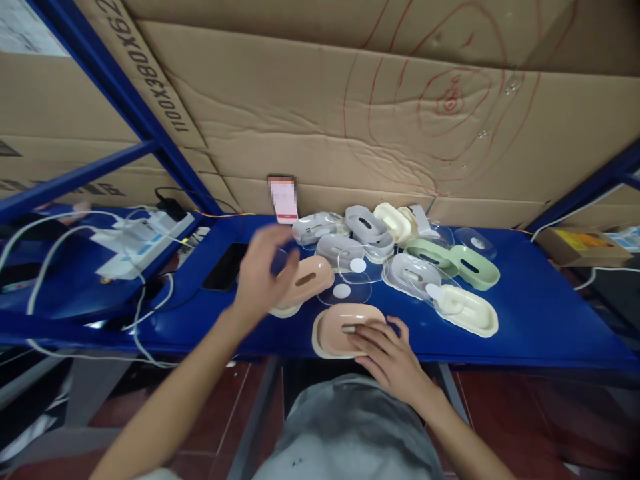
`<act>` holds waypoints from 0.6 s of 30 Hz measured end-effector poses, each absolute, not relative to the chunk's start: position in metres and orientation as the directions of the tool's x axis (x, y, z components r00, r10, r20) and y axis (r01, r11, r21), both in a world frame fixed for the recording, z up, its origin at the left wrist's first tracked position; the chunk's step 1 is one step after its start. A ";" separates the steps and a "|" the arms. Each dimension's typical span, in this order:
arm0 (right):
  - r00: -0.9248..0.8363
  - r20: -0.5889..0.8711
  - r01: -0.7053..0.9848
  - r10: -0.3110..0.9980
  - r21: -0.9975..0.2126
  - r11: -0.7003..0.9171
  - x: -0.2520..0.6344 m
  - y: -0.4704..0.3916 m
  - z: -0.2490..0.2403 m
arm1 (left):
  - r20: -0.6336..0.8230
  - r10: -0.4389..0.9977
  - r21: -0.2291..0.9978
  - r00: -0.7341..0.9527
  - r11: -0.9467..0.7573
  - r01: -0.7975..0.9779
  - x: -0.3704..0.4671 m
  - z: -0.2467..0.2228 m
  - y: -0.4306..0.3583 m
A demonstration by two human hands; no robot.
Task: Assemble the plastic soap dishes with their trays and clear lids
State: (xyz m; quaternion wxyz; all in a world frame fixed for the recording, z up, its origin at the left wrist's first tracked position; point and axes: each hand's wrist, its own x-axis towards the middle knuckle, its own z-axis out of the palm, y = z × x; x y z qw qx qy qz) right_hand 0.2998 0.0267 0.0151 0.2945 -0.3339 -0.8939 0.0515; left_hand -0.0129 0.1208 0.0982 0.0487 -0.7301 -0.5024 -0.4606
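Note:
At the table's front edge a peach oval soap-dish-like tray (333,327) with a slot sits on a pale base. My right hand (387,350) grips its right side, the fingers inside the tray and the thumb at the near edge. Between the fingertips and the slot lies a small whitish patch that I cannot make out. My left hand (263,277), blurred, is raised with thumb and fingers apart. It is beside a second peach tray (315,277) and partly covers it. Clear oval lids (357,290) with round white stickers lie behind the front tray.
Grey trays (367,220), green trays (475,267) and a cream tray (470,310) crowd the blue table (540,313). A lit phone (283,200) leans on the cardboard wall. A dark phone (225,267), power strips (145,243) and white cables lie left.

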 end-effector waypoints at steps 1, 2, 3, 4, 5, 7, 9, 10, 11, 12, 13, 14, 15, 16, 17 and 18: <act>-0.594 0.487 0.570 0.640 -0.305 0.763 0.300 0.026 0.016 | 0.725 0.660 0.310 0.197 -0.568 0.762 -0.003 0.088 0.084; -0.582 0.484 0.575 0.654 -0.324 0.751 0.300 0.026 0.017 | 0.701 0.638 0.241 0.318 -0.632 0.737 0.007 0.077 0.050; -0.569 0.482 0.580 0.666 -0.339 0.741 0.299 0.025 0.017 | 0.670 0.644 0.220 0.370 -0.648 0.729 0.017 0.064 0.021; -0.559 0.483 0.586 0.674 -0.345 0.733 0.298 0.025 0.018 | 0.639 0.682 0.245 0.357 -0.619 0.746 0.027 0.051 -0.001; -0.554 0.488 0.590 0.674 -0.340 0.732 0.296 0.025 0.019 | 0.608 0.722 0.282 0.330 -0.585 0.760 0.035 0.038 -0.017; -0.572 0.494 0.592 0.654 -0.303 0.747 0.292 0.025 0.020 | 0.611 0.757 0.354 0.229 -0.520 0.777 0.044 0.016 -0.030; -0.613 0.480 0.582 0.628 -0.262 0.769 0.288 0.027 0.022 | 0.624 0.763 0.395 0.169 -0.495 0.774 0.045 0.003 -0.029; -0.639 0.463 0.572 0.614 -0.247 0.782 0.287 0.028 0.023 | 0.625 0.763 0.401 0.164 -0.495 0.771 0.044 -0.001 -0.026; -0.667 0.442 0.559 0.599 -0.234 0.795 0.286 0.029 0.024 | 0.618 0.767 0.403 0.172 -0.497 0.769 0.041 -0.004 -0.022; -0.693 0.421 0.548 0.586 -0.222 0.807 0.286 0.030 0.025 | 0.606 0.772 0.400 0.191 -0.503 0.766 0.039 -0.005 -0.019; -0.713 0.401 0.537 0.575 -0.213 0.816 0.285 0.031 0.027 | 0.594 0.776 0.397 0.212 -0.512 0.762 0.036 -0.005 -0.016; -0.729 0.384 0.530 0.567 -0.208 0.822 0.285 0.032 0.028 | 0.586 0.776 0.394 0.233 -0.524 0.755 0.034 -0.005 -0.015; -0.740 0.367 0.527 0.564 -0.205 0.825 0.284 0.033 0.028 | 0.578 0.776 0.393 0.250 -0.534 0.748 0.032 -0.005 -0.013; -0.747 0.352 0.527 0.564 -0.202 0.825 0.283 0.034 0.028 | 0.570 0.778 0.392 0.265 -0.541 0.744 0.031 -0.005 -0.013; -0.752 0.341 0.530 0.564 -0.196 0.825 0.283 0.035 0.027 | 0.565 0.778 0.388 0.275 -0.545 0.743 0.030 -0.006 -0.013; -0.757 0.333 0.532 0.562 -0.186 0.826 0.283 0.035 0.026 | 0.558 0.780 0.384 0.283 -0.545 0.746 0.030 -0.006 -0.013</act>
